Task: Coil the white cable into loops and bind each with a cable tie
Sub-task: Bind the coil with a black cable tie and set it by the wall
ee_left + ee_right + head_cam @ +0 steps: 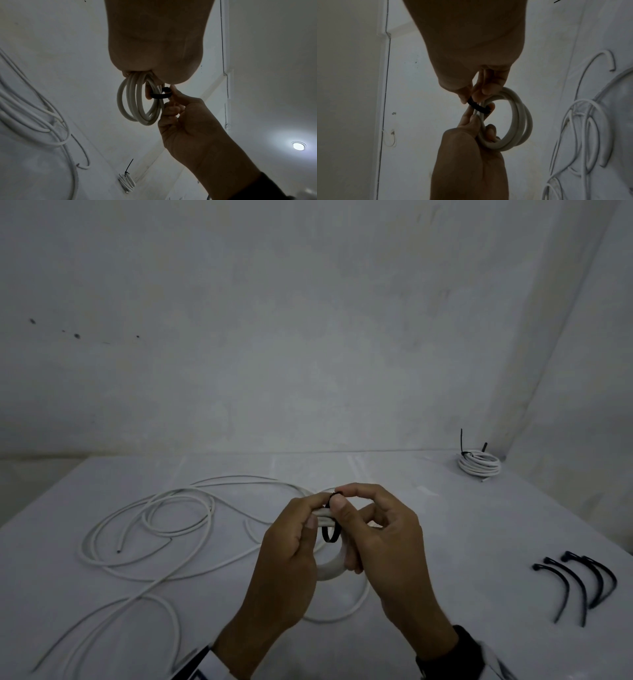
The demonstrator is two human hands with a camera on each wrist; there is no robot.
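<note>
A small coil of white cable [330, 571] [137, 104] [517, 121] is held up above the white table [445, 535]. My left hand [291, 546] [471, 142] grips one side of the coil, fingers curled round its strands. A black cable tie [331, 534] [160, 95] [478, 106] is looped round the coil's strands. My right hand [376, 529] [180, 116] pinches the tie's head end between thumb and forefinger at the top of the coil. The rest of the white cable [154, 529] trails loose over the table to the left.
A finished coil [479, 463] [126, 182] bound with a black tie sits at the table's far right corner. Several spare black cable ties [579, 583] lie on the table at the right. White walls close in behind and to the right.
</note>
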